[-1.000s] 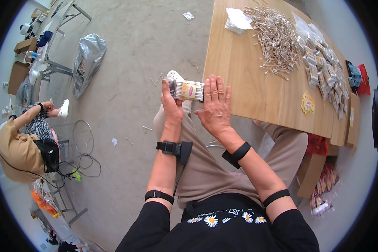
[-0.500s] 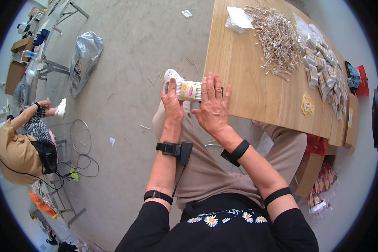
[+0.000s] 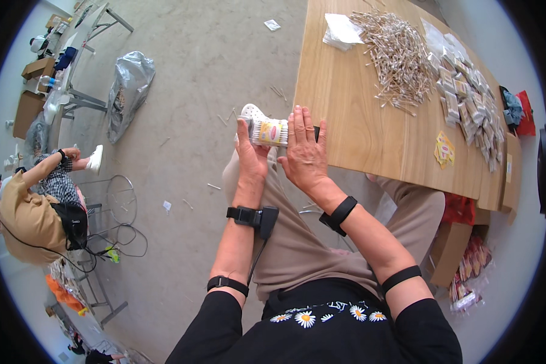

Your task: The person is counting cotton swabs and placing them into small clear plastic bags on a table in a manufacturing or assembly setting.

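Note:
Above my knees, just off the table's near left corner, is a pack of cotton swabs (image 3: 270, 132) with a yellow and pink label, lying sideways between my hands. My left hand (image 3: 252, 156) holds its left end, thumb pointing up and the other fingers partly hidden behind it. My right hand (image 3: 306, 147) lies with fingers stretched out over the pack's right end. A small black piece (image 3: 316, 133) shows by the right fingers; its kind is unclear.
On the wooden table (image 3: 340, 115) lie a heap of loose swabs (image 3: 397, 57), filled packs (image 3: 467, 103), yellow label cards (image 3: 444, 150) and white sheets (image 3: 343, 29). Cardboard boxes (image 3: 450, 249) stand below. At left, a seated person (image 3: 33, 209) is near a grey plastic bag (image 3: 130, 91).
The pack and both hands stay almost in place; the right hand's fingers have drawn closer together. The view has shifted slightly, and the seated person's arm has moved a little.

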`<state>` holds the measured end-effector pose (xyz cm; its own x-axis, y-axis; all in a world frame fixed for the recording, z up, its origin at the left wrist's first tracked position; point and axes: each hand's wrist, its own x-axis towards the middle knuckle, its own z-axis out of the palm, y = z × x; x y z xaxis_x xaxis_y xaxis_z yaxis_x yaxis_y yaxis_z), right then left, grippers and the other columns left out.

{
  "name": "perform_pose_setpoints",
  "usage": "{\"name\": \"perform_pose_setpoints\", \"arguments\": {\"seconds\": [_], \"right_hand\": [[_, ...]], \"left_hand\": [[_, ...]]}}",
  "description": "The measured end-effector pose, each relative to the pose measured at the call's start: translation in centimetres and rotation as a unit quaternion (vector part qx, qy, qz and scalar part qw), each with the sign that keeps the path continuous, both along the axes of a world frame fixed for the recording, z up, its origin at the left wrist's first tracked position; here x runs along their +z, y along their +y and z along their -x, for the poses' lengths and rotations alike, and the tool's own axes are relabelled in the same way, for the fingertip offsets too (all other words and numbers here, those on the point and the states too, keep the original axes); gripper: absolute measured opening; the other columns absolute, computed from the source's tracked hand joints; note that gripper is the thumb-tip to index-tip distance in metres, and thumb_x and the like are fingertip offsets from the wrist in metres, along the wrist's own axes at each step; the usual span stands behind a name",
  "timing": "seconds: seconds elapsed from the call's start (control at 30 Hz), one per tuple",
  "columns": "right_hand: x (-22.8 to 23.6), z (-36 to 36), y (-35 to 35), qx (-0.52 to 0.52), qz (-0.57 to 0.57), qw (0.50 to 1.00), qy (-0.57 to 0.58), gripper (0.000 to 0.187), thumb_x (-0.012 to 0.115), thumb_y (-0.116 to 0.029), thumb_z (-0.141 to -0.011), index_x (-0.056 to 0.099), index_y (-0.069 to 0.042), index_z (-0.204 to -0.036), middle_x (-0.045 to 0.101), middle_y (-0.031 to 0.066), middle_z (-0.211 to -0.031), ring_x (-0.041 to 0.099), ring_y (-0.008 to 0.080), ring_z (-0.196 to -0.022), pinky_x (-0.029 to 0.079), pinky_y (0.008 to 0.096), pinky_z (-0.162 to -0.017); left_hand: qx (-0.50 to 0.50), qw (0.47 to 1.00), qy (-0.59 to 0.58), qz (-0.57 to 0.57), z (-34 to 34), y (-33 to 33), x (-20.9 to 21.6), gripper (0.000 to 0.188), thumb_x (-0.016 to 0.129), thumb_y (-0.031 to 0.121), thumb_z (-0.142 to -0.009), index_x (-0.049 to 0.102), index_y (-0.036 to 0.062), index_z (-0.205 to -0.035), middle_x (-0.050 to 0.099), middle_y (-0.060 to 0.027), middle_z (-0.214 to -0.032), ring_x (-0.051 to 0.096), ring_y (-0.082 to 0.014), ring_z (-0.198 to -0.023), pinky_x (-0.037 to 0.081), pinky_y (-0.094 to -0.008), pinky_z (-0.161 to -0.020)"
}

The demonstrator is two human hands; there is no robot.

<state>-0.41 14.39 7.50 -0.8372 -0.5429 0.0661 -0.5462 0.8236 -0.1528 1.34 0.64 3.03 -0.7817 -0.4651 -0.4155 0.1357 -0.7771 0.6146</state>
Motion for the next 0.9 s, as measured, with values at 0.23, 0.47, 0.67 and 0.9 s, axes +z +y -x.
{"name": "perform_pose_setpoints", "arguments": {"seconds": [0.23, 0.47, 0.67, 0.9], "right_hand": [[-0.7, 0.0, 0.1, 0.004, 0.034, 0.999, 0.023, 0.098, 0.079, -0.034, -0.075, 0.031, 0.006, -0.151, 0.021, 0.0196, -0.162, 0.012, 0.0325, -0.154, 0.01, 0.0582, -0.122], [-0.5, -0.1, -0.9, 0.0, 0.045, 0.999, 0.01, 0.081, 0.067, -0.023, -0.081, 0.034, 0.002, -0.151, 0.024, 0.0173, -0.161, 0.016, 0.0315, -0.153, 0.012, 0.0584, -0.122], [-0.8, 0.2, -1.7, 0.019, 0.009, 0.999, 0.048, 0.075, 0.063, -0.019, -0.083, 0.037, 0.004, -0.149, 0.025, 0.017, -0.161, 0.017, 0.032, -0.153, 0.014, 0.058, -0.122], [-0.6, 0.3, -1.3, 0.026, 0.049, 0.998, 0.024, 0.075, 0.059, -0.011, -0.082, 0.033, 0.008, -0.15, 0.023, 0.0199, -0.161, 0.015, 0.0347, -0.153, 0.012, 0.0585, -0.121]], "left_hand": [[-0.05, 0.999, 0.008, -0.017, -0.2, 1.3, -1.4, 0.043, 0.074, 0.04, -0.09, 0.06, 0.0087, -0.116, 0.069, -0.003, -0.104, 0.069, -0.0175, -0.096, 0.059, -0.0346, -0.078], [0.003, 0.998, 0.0, -0.058, 0.7, 1.9, -1.2, 0.032, 0.076, 0.023, -0.09, 0.062, 0.0076, -0.115, 0.07, -0.005, -0.104, 0.07, -0.0169, -0.09, 0.062, -0.0323, -0.077], [-0.03, 0.996, 0.052, -0.066, 0.5, 1.9, -1.7, 0.032, 0.076, 0.023, -0.091, 0.063, 0.0076, -0.116, 0.07, -0.0047, -0.106, 0.07, -0.0161, -0.092, 0.062, -0.0312, -0.079], [-0.065, 0.994, 0.048, -0.067, 0.3, 1.7, -1.4, 0.04, 0.077, 0.028, -0.09, 0.06, 0.0087, -0.12, 0.069, -0.0046, -0.113, 0.069, -0.0173, -0.098, 0.059, -0.0318, -0.086]]}}
